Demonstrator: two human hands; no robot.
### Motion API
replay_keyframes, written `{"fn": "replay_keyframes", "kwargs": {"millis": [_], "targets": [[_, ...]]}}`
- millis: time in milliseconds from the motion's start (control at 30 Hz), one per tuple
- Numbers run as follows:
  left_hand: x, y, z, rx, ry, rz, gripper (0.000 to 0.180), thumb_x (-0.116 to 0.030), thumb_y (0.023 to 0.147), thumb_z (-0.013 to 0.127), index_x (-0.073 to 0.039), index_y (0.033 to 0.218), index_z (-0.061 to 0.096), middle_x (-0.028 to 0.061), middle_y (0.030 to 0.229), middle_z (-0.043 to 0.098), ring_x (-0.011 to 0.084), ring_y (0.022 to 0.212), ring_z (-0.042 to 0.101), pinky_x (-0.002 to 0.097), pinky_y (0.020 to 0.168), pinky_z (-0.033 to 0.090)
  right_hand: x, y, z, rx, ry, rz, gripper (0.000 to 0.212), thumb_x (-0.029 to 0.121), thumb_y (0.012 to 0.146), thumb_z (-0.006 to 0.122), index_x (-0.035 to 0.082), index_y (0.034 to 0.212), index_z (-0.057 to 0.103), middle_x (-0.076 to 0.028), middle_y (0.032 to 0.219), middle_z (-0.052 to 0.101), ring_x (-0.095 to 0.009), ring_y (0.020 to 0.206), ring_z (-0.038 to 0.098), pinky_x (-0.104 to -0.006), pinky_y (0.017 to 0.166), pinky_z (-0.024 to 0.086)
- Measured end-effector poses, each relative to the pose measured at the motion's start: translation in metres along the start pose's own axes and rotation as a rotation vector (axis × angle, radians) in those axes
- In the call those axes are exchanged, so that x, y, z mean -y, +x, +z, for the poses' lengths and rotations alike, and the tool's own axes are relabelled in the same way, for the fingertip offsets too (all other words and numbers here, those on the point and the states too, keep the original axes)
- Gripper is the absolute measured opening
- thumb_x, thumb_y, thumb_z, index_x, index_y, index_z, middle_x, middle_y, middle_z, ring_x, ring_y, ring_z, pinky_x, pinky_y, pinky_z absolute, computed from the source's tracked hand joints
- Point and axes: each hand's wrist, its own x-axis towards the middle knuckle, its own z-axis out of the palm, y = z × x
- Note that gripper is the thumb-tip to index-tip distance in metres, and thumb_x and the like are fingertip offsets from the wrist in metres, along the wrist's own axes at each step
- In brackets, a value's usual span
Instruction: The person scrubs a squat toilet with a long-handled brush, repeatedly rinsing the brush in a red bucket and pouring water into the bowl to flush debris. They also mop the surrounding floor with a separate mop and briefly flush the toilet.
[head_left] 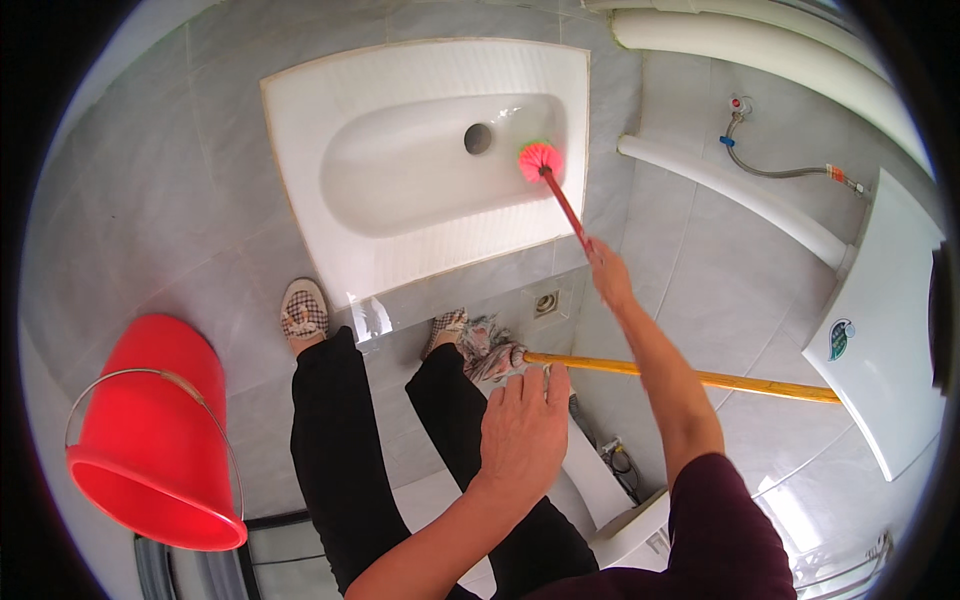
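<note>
My right hand (608, 272) is closed round the red handle of a toilet brush (541, 160) with pink and green bristles. The brush head is at the right end of the basin of a white squat toilet (430, 230), to the right of the dark drain hole (478, 139). My left hand (525, 430) shows its back, fingers stretched out and holding nothing, over my right leg. Whether it rests on the leg I cannot tell. Just beyond its fingertips lies a mop (700, 379) with a wooden pole and a ragged grey-pink head beside my right shoe.
A red bucket (165, 400) with a wire handle is at the left. White pipes (740, 195) run along the right wall, near a braided hose (785, 172). A floor drain (545, 303) sits below the toilet's edge. A white panel (880, 340) stands at far right.
</note>
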Motion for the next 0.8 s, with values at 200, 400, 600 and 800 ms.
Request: {"fn": "replay_keyframes", "kwargs": {"millis": [200, 400, 600, 800], "targets": [[0.000, -0.004, 0.001, 0.044, 0.000, 0.033, 0.033, -0.006, 0.077, 0.057, -0.001, 0.109, 0.057, 0.0086, 0.084, 0.051, 0.0221, 0.077, 0.054, 0.0336, 0.065, 0.043, 0.043, 0.036, -0.020, -0.069, 0.242, 0.005, 0.034, 0.027, 0.094, 0.052, 0.009, 0.122, 0.059, -0.009, 0.070, 0.060, -0.022, 0.058, 0.058, -0.0342, 0.051, 0.043], [0.000, -0.003, 0.005, -0.014, 0.041, 0.043, 0.032, -0.006, 0.077, 0.057, -0.001, 0.109, 0.057, 0.0084, 0.083, 0.050, 0.0218, 0.074, 0.054, 0.0336, 0.064, 0.043, 0.015, -0.021, -0.023, 0.178, 0.609, 0.313, 0.031, 0.028, 0.094, 0.051, 0.012, 0.119, 0.061, 0.002, 0.059, 0.045, -0.008, 0.043, 0.039, -0.0247, 0.036, 0.029], [-0.003, -0.003, 0.007, 0.002, 0.006, 0.047, 0.030, -0.008, 0.080, 0.057, -0.001, 0.109, 0.057, 0.0082, 0.083, 0.051, 0.0221, 0.075, 0.054, 0.0349, 0.064, 0.043, 0.058, 0.007, -0.054, 0.300, 0.886, 0.377, 0.035, 0.028, 0.094, 0.049, 0.017, 0.127, 0.049, 0.003, 0.058, 0.042, -0.006, 0.039, 0.029, -0.0231, 0.033, 0.021], [-0.003, -0.003, 0.009, 0.033, 0.019, 0.048, 0.030, -0.008, 0.080, 0.056, -0.001, 0.109, 0.058, 0.0088, 0.084, 0.052, 0.0228, 0.076, 0.055, 0.0350, 0.066, 0.044, 0.065, 0.007, -0.053, 0.318, 1.028, 0.496, 0.021, 0.027, 0.095, 0.050, 0.015, 0.113, 0.051, 0.001, 0.058, 0.043, -0.006, 0.040, 0.030, -0.0213, 0.034, 0.022]]}}
